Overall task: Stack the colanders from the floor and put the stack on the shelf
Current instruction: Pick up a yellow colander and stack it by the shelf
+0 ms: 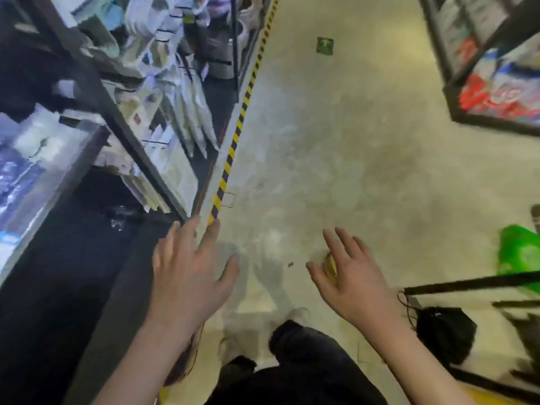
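pale concrete floor (336, 135) filled the middle of the blurred view, a shop aisle between racks. no colander could be made out with certainty; a small yellowish shape (330, 266) showed on the floor just past the right hand's fingers, mostly hidden by them and too smeared to name. the right hand (350, 276) hung palm-down over the floor with fingers spread and straight, gripping nothing. the left hand (187, 267) was likewise flat and splayed, holding nothing, its fingertips over the foot of the left shelf (117, 118) where a yellow-and-black striped strip (233, 144) ran along the floor edge. that shelf held pale packaged goods, too blurred to tell apart, and its lower bay was dark. a green arrow sticker (325, 45) lay on the floor far up the aisle. at the right edge a green bag (520, 249) was cut off by the frame, beside a black bag (444, 331) and dark bars. another rack (496, 74) at upper right held red and blue goods.
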`<action>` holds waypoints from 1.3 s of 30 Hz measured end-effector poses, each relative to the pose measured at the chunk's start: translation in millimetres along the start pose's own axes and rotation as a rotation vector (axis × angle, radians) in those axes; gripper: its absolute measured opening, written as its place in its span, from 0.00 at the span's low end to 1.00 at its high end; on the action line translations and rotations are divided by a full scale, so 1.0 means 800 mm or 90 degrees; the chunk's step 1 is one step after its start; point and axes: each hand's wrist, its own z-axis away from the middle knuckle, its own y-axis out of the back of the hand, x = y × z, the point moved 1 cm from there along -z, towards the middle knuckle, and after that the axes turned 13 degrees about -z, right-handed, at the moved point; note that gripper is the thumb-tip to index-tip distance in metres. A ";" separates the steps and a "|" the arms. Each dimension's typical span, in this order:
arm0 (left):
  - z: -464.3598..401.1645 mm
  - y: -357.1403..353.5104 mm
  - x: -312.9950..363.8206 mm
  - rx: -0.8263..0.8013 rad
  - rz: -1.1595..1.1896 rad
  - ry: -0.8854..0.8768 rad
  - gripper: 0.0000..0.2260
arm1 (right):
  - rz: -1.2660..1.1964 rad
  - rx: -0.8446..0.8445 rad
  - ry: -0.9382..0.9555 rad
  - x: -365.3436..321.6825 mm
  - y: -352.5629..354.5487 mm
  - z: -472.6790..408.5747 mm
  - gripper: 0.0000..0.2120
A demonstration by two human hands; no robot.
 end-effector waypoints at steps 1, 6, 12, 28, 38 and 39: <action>-0.008 -0.003 0.020 -0.001 -0.003 -0.035 0.31 | -0.010 0.023 -0.040 0.022 0.007 0.013 0.37; -0.043 -0.023 0.139 -0.037 -0.018 -0.198 0.31 | -0.043 0.130 -0.222 0.134 0.034 0.078 0.35; -0.083 -0.054 0.309 -0.056 -0.024 -0.345 0.32 | -0.058 0.185 -0.357 0.266 0.051 0.117 0.36; -0.213 -0.360 0.576 -0.211 -0.181 -0.601 0.32 | -0.223 0.117 -0.559 0.534 -0.072 0.019 0.33; -0.304 -0.813 0.590 -0.323 -0.180 -0.587 0.38 | -0.267 0.098 -0.698 0.761 -0.429 -0.092 0.40; -0.315 -0.854 0.587 -0.335 -0.171 -0.572 0.40 | -0.291 0.101 -0.720 0.781 -0.464 -0.098 0.41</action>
